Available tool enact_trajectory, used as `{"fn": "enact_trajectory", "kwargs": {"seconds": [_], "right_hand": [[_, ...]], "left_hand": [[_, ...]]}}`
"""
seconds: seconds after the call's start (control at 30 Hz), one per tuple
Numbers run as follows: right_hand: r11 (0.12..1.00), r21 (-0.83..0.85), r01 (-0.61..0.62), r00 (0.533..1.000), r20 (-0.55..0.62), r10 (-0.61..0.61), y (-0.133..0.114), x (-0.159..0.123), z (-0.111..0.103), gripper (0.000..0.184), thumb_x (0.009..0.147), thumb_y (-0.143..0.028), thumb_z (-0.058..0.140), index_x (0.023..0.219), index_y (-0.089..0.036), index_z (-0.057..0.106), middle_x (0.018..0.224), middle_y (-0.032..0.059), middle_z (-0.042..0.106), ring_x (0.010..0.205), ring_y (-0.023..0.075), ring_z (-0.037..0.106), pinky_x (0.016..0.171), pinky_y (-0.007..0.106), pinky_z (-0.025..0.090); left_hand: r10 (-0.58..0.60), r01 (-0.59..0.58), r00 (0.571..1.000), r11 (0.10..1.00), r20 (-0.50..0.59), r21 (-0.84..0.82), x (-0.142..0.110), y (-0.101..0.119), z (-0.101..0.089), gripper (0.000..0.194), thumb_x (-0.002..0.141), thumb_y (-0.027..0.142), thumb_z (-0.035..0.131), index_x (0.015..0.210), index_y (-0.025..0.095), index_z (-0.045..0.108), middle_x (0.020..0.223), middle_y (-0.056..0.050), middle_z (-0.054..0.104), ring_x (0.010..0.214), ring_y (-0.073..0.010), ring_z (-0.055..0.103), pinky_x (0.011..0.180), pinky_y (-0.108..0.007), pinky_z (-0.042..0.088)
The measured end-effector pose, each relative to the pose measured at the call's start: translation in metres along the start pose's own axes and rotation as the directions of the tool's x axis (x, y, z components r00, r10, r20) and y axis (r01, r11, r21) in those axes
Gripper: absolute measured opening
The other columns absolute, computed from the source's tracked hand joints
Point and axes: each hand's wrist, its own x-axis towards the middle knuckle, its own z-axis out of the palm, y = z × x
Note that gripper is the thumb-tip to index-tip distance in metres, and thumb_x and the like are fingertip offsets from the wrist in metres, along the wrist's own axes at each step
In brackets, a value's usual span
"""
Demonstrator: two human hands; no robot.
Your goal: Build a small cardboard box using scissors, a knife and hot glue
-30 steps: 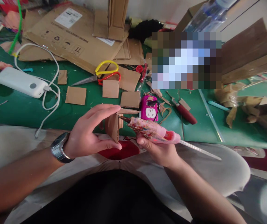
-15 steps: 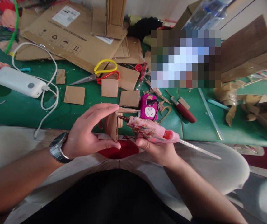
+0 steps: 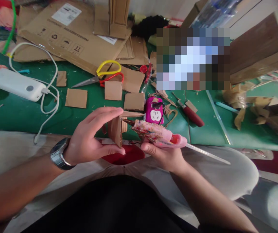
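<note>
My left hand [image 3: 94, 134], with a watch [image 3: 61, 153] at the wrist, grips joined cardboard pieces [image 3: 115, 131] between thumb and fingers. One piece stands upright and another sticks out to the right from its top. My right hand [image 3: 164, 158] is wrapped round a pink hot glue gun [image 3: 157, 134] crusted with glue. Its dark nozzle points left and lies at the inner corner of the cardboard; I cannot tell if it touches. A clear glue stick [image 3: 208, 153] juts from the gun's back end. Just beyond the hands are small cardboard squares [image 3: 134, 101].
Scissors [image 3: 106, 76] lie open on the green table [image 3: 80, 121]. A white power bank [image 3: 16, 84] with its cable is at left, a purple socket block [image 3: 154, 110] and a red-handled tool [image 3: 192, 116] right of centre. A flattened carton [image 3: 63, 38] covers the back.
The view has shifted slightly, so the table things sit a little further left and higher. Both hands, the cardboard and the glue gun hold almost the same pose.
</note>
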Motion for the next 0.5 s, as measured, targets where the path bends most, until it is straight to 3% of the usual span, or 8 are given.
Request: {"fn": "enact_trajectory", "kwargs": {"seconds": [0.23, 0.5], "right_hand": [[0.997, 0.038, 0.061, 0.998, 0.001, -0.061, -0.0002, 0.0003, 0.0009, 0.04, 0.097, -0.052, 0.09, 0.133, -0.035, 0.087, 0.129, 0.0048, 0.088, 0.12, 0.0306, 0.085, 0.106, 0.044, 0.072], [0.995, 0.03, 0.091, 0.996, 0.002, -0.091, 0.0029, 0.0005, 0.0028, 0.04, 0.096, -0.046, 0.091, 0.135, -0.04, 0.085, 0.132, 0.0016, 0.088, 0.122, 0.03, 0.084, 0.109, 0.045, 0.071]], "left_hand": [[-0.013, 0.013, 1.0, 1.0, 0.004, -0.009, -0.0002, 0.0006, -0.001, 0.101, 0.081, 0.069, 0.095, 0.166, 0.031, 0.057, 0.154, -0.017, 0.073, 0.142, -0.0392, 0.071, 0.121, -0.055, 0.064], [-0.025, 0.025, 1.0, 1.0, -0.004, -0.012, -0.0008, 0.0004, -0.0012, 0.1, 0.081, 0.071, 0.094, 0.166, 0.031, 0.058, 0.154, -0.016, 0.072, 0.14, -0.0397, 0.072, 0.12, -0.056, 0.064]]}}
